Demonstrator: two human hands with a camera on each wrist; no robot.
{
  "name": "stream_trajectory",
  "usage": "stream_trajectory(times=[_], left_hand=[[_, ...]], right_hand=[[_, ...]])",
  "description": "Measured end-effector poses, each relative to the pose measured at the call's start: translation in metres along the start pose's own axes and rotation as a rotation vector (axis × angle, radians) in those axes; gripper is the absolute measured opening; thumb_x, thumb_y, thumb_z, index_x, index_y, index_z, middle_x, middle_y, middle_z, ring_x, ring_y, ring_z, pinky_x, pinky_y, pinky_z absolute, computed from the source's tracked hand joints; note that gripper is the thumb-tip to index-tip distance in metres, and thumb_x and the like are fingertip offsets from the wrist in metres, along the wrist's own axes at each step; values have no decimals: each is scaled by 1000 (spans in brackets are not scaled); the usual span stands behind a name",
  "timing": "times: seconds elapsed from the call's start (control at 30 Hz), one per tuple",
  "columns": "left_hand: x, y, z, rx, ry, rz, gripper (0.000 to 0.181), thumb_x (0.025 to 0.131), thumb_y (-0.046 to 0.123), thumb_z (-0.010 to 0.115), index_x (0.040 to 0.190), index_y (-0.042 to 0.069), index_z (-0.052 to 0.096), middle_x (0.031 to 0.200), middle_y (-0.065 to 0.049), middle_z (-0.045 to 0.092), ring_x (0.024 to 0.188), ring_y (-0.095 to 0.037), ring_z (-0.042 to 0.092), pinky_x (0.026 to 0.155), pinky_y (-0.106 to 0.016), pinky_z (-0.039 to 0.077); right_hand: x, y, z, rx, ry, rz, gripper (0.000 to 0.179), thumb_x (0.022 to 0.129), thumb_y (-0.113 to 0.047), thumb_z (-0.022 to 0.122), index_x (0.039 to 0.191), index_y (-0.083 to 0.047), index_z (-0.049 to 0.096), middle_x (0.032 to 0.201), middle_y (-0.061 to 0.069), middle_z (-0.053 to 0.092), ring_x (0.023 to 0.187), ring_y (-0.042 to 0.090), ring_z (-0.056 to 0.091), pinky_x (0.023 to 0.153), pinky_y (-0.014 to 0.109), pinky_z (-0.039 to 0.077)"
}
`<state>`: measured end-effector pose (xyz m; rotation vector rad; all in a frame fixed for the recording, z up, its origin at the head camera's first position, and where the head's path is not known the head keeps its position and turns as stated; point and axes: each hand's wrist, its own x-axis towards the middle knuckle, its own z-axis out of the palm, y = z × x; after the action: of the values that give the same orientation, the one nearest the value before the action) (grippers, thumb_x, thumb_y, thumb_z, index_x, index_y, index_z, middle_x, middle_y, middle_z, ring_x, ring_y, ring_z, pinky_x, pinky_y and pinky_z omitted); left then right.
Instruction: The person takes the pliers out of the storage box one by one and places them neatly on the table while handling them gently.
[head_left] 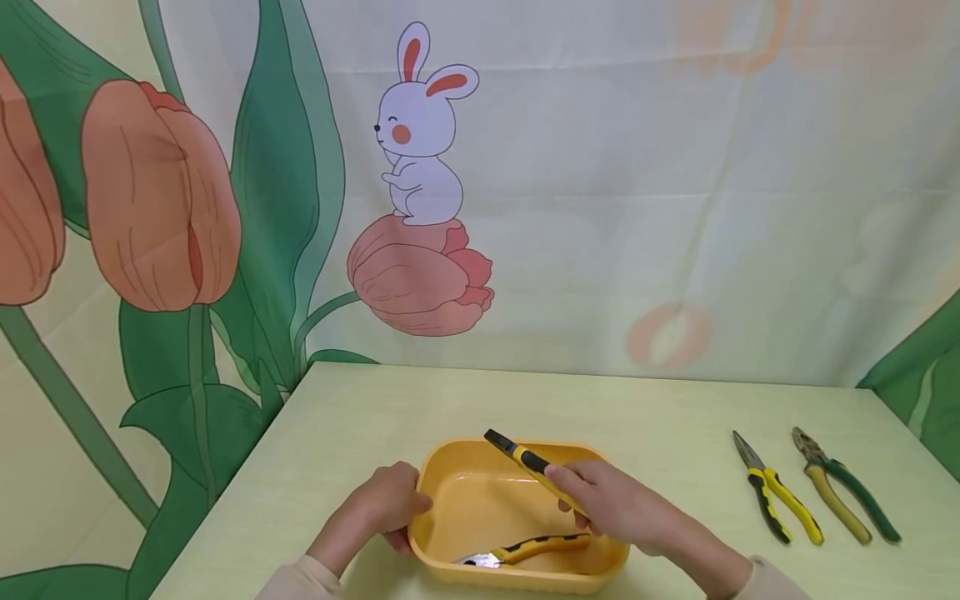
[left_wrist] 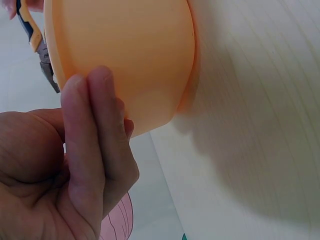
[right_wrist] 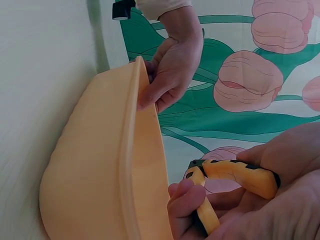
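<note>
My left hand (head_left: pixel 393 502) grips the left rim of a yellow-orange plastic basin (head_left: pixel 468 500), thumb on the inner side and fingers along the outer wall (left_wrist: pixel 127 55). Over the basin's right half, my right hand (head_left: pixel 618 504) holds a pair of pliers (head_left: pixel 534 463) by yellow-and-black handles. Their dark jaws point up and to the left. In the right wrist view the handles (right_wrist: pixel 240 175) are spread apart within the fingers. A second pair of pliers (head_left: pixel 536 547) with similar handles lies inside the basin near its front wall, silver head to the left.
On the right of the pale table (head_left: pixel 675 425) lie needle-nose pliers (head_left: pixel 776 492) with yellow-and-black handles. Beside them are worn pliers (head_left: pixel 843 487) with one tan and one green handle. A printed cloth (head_left: pixel 570 208) with tulips and a rabbit hangs behind the table.
</note>
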<state>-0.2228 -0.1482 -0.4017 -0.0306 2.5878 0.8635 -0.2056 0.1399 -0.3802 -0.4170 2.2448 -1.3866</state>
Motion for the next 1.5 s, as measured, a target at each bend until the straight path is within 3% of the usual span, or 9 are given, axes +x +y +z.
stream_trajectory(times=[0.23, 0.67, 0.97, 1.5], left_hand=[[0, -1, 1, -21, 4, 2, 8, 91, 8, 54, 86, 4, 57, 66, -11, 66, 44, -15, 64, 45, -25, 55], [-1, 0, 1, -26, -1, 14, 7, 91, 7, 53, 88, 3, 57, 66, -12, 68, 45, -16, 65, 46, -26, 56], [-2, 0, 2, -33, 8, 19, 7, 91, 7, 53, 87, 3, 56, 64, -12, 67, 45, -17, 66, 45, -26, 56], [0, 0, 1, -9, 1, 9, 8, 93, 8, 54, 90, 2, 57, 67, -11, 66, 45, -16, 65, 47, -26, 56]], right_hand=[[-6, -3, -8, 11, 39, 2, 49, 101, -48, 46, 93, -2, 59, 79, 5, 53, 62, 16, 45, 53, 24, 39], [-17, -2, -28, 9, 101, 35, 49, 102, -48, 44, 92, -1, 55, 82, 6, 52, 64, 18, 46, 54, 26, 39], [-25, 3, -43, -15, 138, 36, 53, 101, -53, 42, 92, -3, 55, 75, 7, 51, 60, 18, 43, 56, 28, 40], [-38, 9, -62, 7, 246, 117, 49, 102, -49, 42, 97, -2, 56, 80, 7, 52, 66, 17, 46, 57, 26, 43]])
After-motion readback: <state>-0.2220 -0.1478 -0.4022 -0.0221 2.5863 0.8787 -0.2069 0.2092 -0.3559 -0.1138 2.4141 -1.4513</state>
